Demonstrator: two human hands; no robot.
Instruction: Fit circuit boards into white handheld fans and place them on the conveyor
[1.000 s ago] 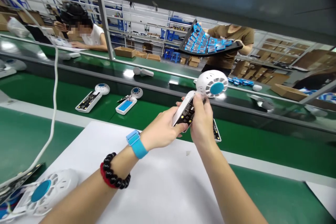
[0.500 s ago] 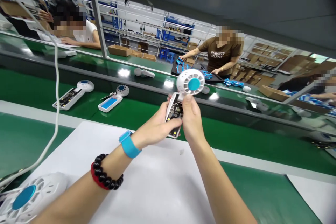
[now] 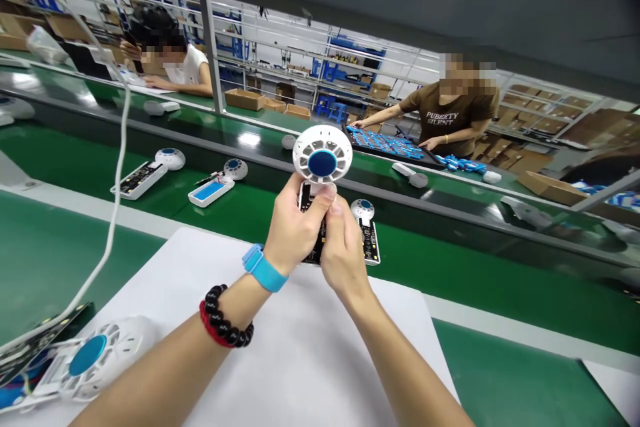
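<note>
Holding the white handheld fan [image 3: 322, 161] centrally before you, your left hand [image 3: 293, 230] and right hand [image 3: 345, 250] grip its handle [image 3: 305, 197] from either side, about equally near, thumbs close together just below the round head [image 3: 323, 145]. Its long axis runs up the view, head uppermost. Your hands cover most of the black circuit board [image 3: 314, 255], and the handle's back is hidden.

A matte green surface [image 3: 515, 380] carries a large white sheet [image 3: 290, 367] — an opened white plastic fan with a round teal hub [image 3: 87, 357] lies at its near left. Beyond a pale band [image 3: 500, 322], a glossy green strip [image 3: 490, 277] bears two opened white fans with black circuit boards [image 3: 139, 180] — between them, one showing a blue rectangle [image 3: 213, 191].
</note>
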